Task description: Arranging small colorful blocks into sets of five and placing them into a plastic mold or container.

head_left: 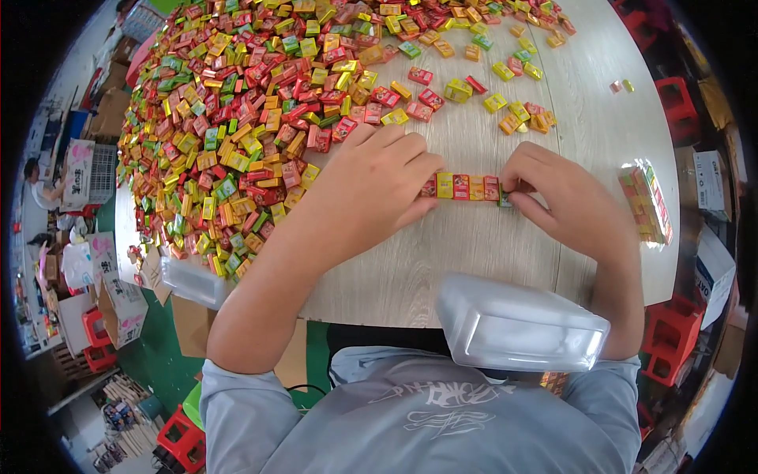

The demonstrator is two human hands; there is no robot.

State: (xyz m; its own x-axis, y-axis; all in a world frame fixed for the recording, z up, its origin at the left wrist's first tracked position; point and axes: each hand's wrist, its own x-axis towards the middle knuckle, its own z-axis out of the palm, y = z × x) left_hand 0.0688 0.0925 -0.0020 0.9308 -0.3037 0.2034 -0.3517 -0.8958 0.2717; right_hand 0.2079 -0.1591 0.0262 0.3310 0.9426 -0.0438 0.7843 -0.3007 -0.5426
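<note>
A short straight row of small candy packs (468,187), in red, yellow and orange, lies on the table between my hands. My left hand (379,178) closes round the left end of the row, its curled fingers and thumb partly hiding a red pack. At the right end, my right hand (557,193) pinches a green pack (505,197) between thumb and fingers, against the row. Just left of and beyond my left hand spreads a big heap of similar packs (237,110) in red, yellow, orange and green.
Loose packs (521,118) are scattered beyond my hands on the pale wooden table (497,253). A clear plastic container (521,324) sits at the near edge. To the right stands a stacked block of packs (646,204). Red stools (675,336) and cardboard boxes surround the table.
</note>
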